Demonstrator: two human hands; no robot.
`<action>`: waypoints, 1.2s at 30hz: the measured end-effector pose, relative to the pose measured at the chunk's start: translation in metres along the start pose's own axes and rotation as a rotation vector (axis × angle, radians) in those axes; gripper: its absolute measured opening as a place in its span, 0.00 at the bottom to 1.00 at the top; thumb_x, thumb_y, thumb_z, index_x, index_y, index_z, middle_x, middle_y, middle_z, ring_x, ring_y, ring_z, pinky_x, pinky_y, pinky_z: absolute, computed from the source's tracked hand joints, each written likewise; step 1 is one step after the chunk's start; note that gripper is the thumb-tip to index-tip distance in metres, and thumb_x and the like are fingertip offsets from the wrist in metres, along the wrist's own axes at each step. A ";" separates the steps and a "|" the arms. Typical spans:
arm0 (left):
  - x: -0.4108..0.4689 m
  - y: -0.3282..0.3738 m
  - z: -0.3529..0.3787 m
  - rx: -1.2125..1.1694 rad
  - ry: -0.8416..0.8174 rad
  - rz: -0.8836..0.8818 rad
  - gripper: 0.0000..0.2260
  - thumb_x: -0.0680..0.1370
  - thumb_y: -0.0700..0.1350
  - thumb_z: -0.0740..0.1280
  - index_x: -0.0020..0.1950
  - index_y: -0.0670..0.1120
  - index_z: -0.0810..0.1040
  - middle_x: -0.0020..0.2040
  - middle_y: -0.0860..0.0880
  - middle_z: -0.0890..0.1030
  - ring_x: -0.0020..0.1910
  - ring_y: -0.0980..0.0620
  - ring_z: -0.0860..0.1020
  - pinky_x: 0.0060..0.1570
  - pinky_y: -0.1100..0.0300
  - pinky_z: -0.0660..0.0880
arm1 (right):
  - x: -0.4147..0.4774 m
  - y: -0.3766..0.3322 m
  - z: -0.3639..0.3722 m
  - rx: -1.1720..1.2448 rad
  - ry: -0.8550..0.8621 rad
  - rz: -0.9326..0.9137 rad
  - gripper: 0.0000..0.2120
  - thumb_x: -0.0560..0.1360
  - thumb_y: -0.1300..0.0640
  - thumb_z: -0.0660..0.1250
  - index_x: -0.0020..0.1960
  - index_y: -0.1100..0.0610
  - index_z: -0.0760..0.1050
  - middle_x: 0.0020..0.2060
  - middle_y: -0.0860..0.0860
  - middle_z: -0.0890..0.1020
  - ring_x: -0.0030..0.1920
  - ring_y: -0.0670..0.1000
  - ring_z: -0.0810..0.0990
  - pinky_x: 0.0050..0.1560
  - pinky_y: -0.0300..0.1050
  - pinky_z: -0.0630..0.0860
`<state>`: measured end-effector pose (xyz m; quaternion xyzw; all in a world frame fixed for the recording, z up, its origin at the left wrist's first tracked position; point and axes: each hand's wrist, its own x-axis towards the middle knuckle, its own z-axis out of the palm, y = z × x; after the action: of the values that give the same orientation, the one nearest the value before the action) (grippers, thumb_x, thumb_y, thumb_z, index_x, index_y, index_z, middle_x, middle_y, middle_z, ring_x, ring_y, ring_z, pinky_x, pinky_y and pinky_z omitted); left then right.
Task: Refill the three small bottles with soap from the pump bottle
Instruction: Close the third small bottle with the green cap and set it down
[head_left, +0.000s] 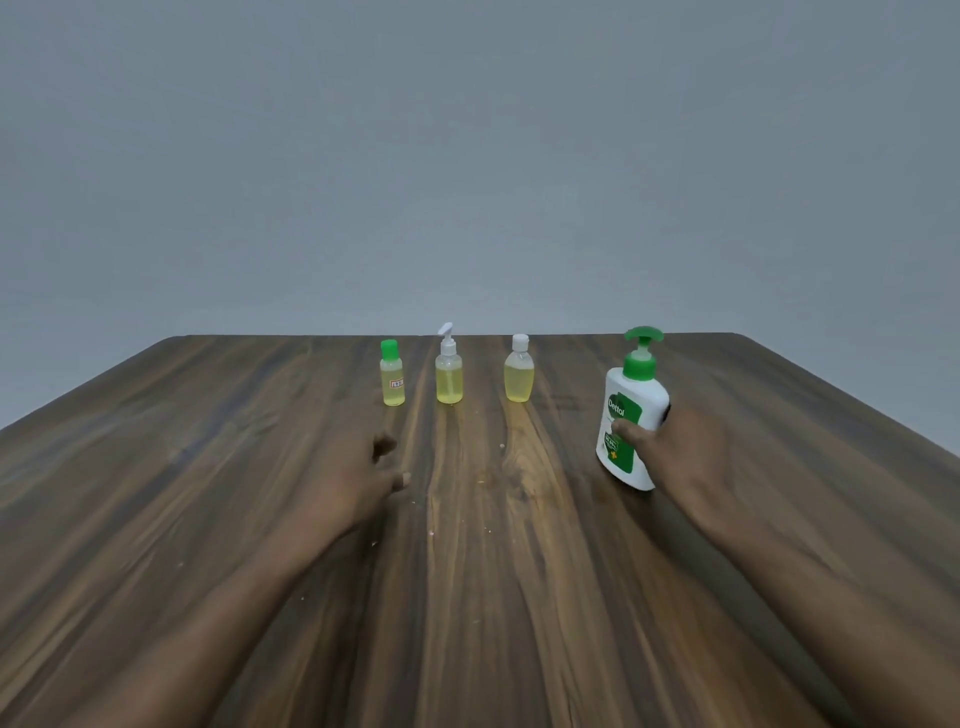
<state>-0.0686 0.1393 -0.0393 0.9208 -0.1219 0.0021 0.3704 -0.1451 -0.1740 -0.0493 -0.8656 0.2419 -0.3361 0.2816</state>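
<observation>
Gripping the pump bottle (635, 410), the right hand (691, 447); left hand (358, 478) loosely curled, empty.

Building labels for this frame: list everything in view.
small clear plastic bottle with green cap: 1, yellow fill, row's left end
small clear plastic bottle with white pump top: 1, yellow fill, row's middle
small clear plastic bottle with white cap: 1, yellow fill, row's right end
white plastic pump bottle with green pump: 1, right, nearer
dark wooden table: 1, brown, under all
plain wall: 1, grey, behind
left hand: 1, empty, above table
right hand: 1, grips pump bottle
</observation>
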 end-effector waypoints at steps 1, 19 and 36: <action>-0.005 0.001 0.006 -0.044 -0.007 -0.010 0.22 0.77 0.39 0.73 0.71 0.40 0.74 0.68 0.42 0.78 0.69 0.46 0.75 0.65 0.60 0.68 | 0.007 -0.004 0.000 -0.002 0.003 -0.013 0.15 0.72 0.51 0.75 0.52 0.60 0.81 0.46 0.57 0.85 0.45 0.57 0.84 0.42 0.46 0.76; -0.018 -0.012 0.040 -0.013 0.046 0.115 0.16 0.81 0.40 0.69 0.68 0.45 0.78 0.66 0.48 0.80 0.68 0.51 0.76 0.60 0.68 0.64 | 0.108 -0.029 0.074 0.077 0.047 0.031 0.19 0.73 0.52 0.74 0.55 0.64 0.75 0.52 0.59 0.82 0.51 0.59 0.81 0.44 0.46 0.74; -0.015 -0.014 0.038 0.032 0.069 0.153 0.16 0.80 0.42 0.69 0.68 0.46 0.78 0.66 0.49 0.80 0.67 0.52 0.75 0.60 0.68 0.64 | 0.106 -0.013 0.092 -0.024 0.040 -0.020 0.22 0.76 0.51 0.72 0.62 0.64 0.74 0.56 0.60 0.80 0.55 0.60 0.80 0.52 0.51 0.77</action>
<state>-0.0832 0.1265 -0.0784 0.9141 -0.1791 0.0640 0.3582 -0.0062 -0.1994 -0.0501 -0.8644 0.2430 -0.3530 0.2630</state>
